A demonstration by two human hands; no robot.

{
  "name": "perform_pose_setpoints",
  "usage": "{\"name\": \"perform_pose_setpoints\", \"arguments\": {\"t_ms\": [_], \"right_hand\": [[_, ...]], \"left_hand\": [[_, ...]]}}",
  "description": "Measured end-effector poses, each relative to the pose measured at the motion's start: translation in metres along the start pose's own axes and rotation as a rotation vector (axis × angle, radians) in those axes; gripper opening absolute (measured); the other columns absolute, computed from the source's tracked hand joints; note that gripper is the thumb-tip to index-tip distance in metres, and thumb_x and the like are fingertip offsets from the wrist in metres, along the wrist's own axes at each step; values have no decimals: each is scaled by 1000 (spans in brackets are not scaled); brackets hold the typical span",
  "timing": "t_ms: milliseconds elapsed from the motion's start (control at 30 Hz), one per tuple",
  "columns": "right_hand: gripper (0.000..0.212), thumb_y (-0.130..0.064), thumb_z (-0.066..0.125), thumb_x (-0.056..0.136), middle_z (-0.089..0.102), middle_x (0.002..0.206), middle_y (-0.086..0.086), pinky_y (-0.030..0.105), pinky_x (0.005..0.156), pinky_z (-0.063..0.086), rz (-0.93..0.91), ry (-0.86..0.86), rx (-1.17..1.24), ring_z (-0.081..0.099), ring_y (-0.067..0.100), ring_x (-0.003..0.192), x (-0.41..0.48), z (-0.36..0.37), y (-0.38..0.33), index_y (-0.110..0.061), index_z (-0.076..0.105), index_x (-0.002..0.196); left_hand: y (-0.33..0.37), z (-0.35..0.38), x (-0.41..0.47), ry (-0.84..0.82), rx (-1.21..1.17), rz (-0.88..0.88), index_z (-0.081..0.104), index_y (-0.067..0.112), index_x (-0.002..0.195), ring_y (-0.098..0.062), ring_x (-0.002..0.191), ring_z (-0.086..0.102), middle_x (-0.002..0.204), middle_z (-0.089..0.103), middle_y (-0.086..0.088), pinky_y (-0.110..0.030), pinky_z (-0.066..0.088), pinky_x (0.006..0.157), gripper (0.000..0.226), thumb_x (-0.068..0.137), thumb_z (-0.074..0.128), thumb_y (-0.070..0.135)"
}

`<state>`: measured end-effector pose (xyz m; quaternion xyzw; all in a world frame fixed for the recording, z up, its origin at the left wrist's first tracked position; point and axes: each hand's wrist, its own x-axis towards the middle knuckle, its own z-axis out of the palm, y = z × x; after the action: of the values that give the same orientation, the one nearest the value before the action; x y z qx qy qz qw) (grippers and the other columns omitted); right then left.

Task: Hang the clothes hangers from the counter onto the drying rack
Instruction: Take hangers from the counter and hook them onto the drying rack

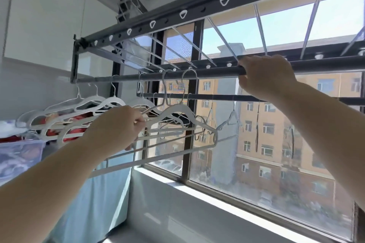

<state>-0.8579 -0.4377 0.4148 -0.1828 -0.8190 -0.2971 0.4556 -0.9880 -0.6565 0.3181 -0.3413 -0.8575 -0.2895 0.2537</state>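
The left hand (120, 124) curls round the shoulder of a white hanger (177, 109). The hanger extends right of the fingers, with its hook up at the rack rod (122, 78). The right hand (264, 77) grips that rod farther right.

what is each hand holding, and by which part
The left hand grips a bunch of white hangers by their left shoulder arms; the right hand grips the drying rack's upper rod.
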Motion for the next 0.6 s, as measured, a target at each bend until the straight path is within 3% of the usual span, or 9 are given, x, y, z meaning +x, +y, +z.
{"name": "perform_pose_setpoints", "arguments": {"t_ms": [133, 267, 433, 600], "right_hand": [[30, -23, 40, 96, 62, 111, 7, 37, 91, 39, 23, -20, -2, 58, 28, 101, -2, 0, -3, -10, 50, 121], [32, -24, 41, 95, 61, 118, 6, 38, 95, 37, 49, -48, 2, 56, 27, 107, -1, 0, -7, -11, 49, 124], [31, -20, 43, 93, 61, 116, 6, 39, 97, 35, 64, -54, 0, 56, 27, 107, -2, -1, -9, -11, 49, 123], [33, -23, 44, 93, 61, 114, 7, 39, 97, 34, 77, -57, -39, 55, 28, 105, -1, 2, -12, -10, 48, 123]], "left_hand": [[-11, -3, -4, 0, -40, -21, 56, 23, 75, 0, 29, 51, 58, 63, 3, -7, 35, 33, 21, 94, 47, 20], [-9, -4, 5, 38, -56, -16, 52, 27, 68, 1, 27, 50, 58, 63, 2, -7, 34, 32, 27, 93, 47, 19], [-2, 2, 22, 53, -55, -24, 64, 12, 81, -3, 32, 53, 67, 69, -4, -17, 45, 43, 24, 94, 44, 17], [10, 15, 33, 20, -101, 10, 67, 0, 86, -22, 52, 67, 70, 70, -11, -28, 53, 57, 27, 93, 42, 11]]}}
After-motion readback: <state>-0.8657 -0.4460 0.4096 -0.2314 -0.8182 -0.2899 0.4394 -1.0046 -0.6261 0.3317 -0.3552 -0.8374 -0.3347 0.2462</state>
